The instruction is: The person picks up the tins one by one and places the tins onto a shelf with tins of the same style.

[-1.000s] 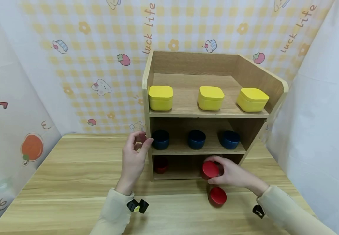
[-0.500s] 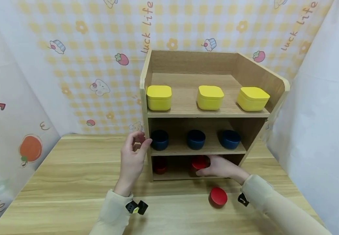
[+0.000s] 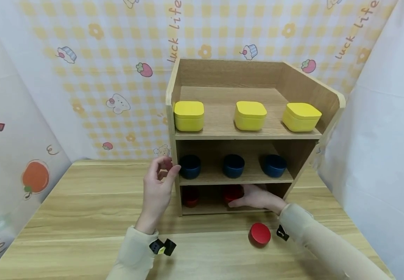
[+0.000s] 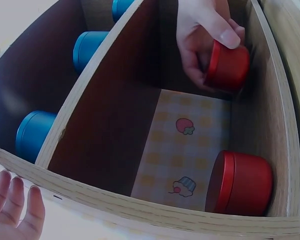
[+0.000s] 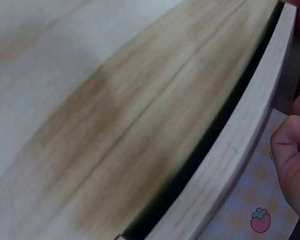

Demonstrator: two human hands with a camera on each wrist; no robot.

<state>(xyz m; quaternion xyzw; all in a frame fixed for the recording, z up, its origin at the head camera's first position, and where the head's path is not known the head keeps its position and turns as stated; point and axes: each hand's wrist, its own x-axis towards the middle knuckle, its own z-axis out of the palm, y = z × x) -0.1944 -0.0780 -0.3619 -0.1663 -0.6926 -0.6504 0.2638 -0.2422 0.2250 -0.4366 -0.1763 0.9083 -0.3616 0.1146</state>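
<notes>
My right hand [image 3: 256, 197] grips a round red tin [image 3: 232, 193] inside the bottom level of the wooden shelf [image 3: 236, 182]. The left wrist view shows this tin [image 4: 227, 67] between the thumb and fingers, and a second red tin [image 4: 242, 184] by the side panel. At the shelf's left side my left hand [image 3: 158, 191] holds nothing visible. Its fingers are loosely bent and its thumb is close to the panel's front edge; whether it touches is unclear. A third red tin [image 3: 259, 235] lies on the table before the shelf.
Several blue round tins [image 3: 234, 166] stand spaced out on the middle level. Yellow lidded boxes [image 3: 250, 116] line the top level near its front edge. Side panels and the middle board [image 3: 202, 181] bound the bottom level. A patterned cloth [image 3: 125, 70] hangs behind.
My right hand has carried the red tin left and back, from the shelf's front into the bottom level. The left hand has stayed at the side panel.
</notes>
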